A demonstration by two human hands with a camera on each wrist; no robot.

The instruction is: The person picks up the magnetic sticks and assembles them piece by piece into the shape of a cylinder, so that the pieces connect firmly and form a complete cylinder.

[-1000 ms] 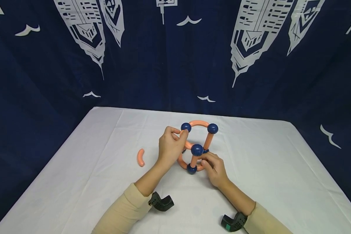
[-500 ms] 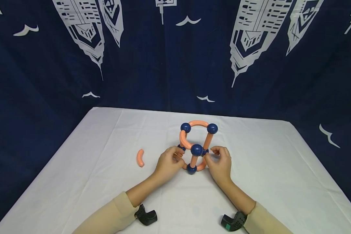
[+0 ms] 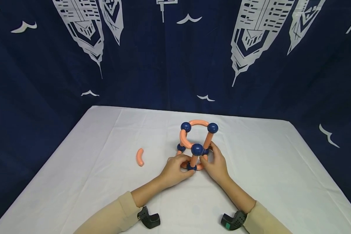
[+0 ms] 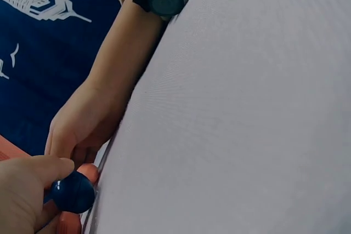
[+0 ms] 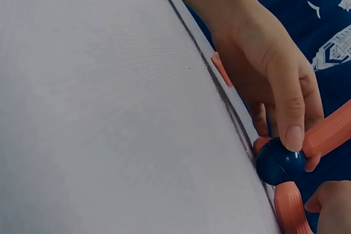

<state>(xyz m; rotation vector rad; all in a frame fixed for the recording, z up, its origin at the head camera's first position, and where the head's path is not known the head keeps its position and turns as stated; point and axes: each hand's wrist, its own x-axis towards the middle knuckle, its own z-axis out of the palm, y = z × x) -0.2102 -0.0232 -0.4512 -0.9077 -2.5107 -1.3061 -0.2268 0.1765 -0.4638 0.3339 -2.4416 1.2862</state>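
— Both hands have dropped to the base of the orange-and-blue rod structure (image 3: 196, 146) mid-table. What are the fingers doing?

— Left hand (image 3: 175, 170) pinches the front bottom blue ball (image 3: 191, 167); right hand (image 3: 214, 165) curls round the lower rods. Best braced low, pressed gently. 1 spare curved rod (image 3: 140, 157) lies left.

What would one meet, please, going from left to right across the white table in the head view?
Loose curved orange rod → left hand → structure of orange rods and dark blue balls, its near bottom ball touched by both hands → right hand.
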